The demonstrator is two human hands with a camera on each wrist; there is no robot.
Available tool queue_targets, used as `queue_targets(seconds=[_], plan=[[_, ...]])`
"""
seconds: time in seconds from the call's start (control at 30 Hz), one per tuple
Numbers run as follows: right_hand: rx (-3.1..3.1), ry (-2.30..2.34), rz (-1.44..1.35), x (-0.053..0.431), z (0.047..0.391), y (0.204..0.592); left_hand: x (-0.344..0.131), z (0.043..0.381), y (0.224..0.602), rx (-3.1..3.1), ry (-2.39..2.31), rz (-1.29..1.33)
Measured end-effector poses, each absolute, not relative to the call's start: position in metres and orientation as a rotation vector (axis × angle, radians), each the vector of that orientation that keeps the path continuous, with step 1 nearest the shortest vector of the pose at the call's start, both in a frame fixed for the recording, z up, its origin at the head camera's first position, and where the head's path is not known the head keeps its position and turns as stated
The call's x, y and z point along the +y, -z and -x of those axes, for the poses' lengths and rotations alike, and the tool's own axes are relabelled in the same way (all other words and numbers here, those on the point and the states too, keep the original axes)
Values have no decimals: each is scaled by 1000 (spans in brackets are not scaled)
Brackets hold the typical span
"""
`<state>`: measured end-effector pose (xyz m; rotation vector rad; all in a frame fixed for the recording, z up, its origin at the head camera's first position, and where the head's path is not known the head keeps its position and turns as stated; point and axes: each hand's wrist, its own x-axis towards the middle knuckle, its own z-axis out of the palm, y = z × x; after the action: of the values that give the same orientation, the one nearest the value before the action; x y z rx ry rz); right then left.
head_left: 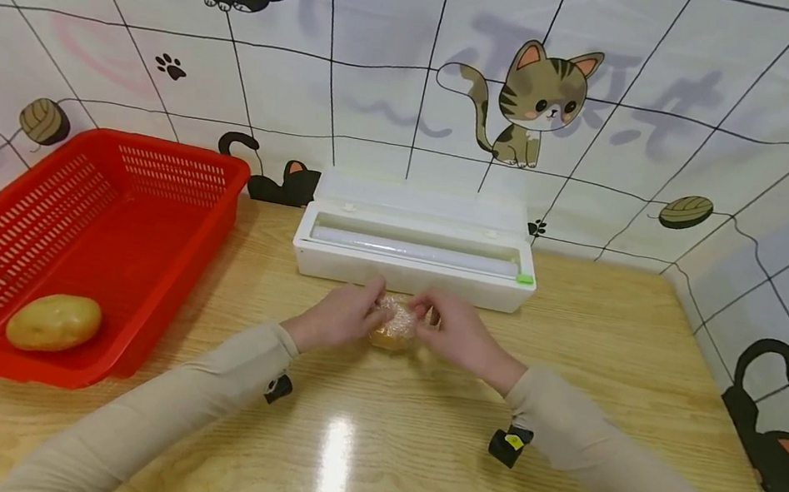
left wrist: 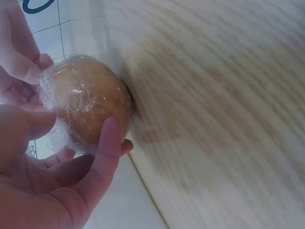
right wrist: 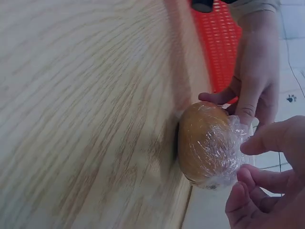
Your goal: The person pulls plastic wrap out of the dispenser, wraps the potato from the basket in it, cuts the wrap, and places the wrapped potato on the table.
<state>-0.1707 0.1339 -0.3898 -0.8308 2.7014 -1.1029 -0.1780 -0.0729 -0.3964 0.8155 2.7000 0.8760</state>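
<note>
A potato (head_left: pixel 393 332) wrapped in crinkled cling film (right wrist: pixel 215 152) sits on the table near the front of the white box. My left hand (head_left: pixel 341 314) holds it from the left; in the left wrist view, one finger lies along the potato (left wrist: pixel 95 107) and the thumb touches the film. From the right, my right hand (head_left: pixel 461 333) pinches at the gathered film on the potato's side, with thumb and fingertips close together in the right wrist view. The film looks bunched on the side facing the right fingers.
Behind the hands stands an open white cling film dispenser (head_left: pixel 409 275) with a film roll (head_left: pixel 412 250) inside and a green slider (head_left: pixel 525 279). At the left, a red plastic basket (head_left: pixel 145 245) holds an unwrapped potato (head_left: pixel 54 323). A cat-patterned wall covering (head_left: pixel 368 108) rises behind.
</note>
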Motion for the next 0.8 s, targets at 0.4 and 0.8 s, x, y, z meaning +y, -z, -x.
queue_targets(seconds=[0.4,0.8], plan=[[2784,868,967,126,165,392,-73,173,407,2773,-807,-1082],[2724,535,878,124,166,394,-70,161,407,2826,-603,-1156]])
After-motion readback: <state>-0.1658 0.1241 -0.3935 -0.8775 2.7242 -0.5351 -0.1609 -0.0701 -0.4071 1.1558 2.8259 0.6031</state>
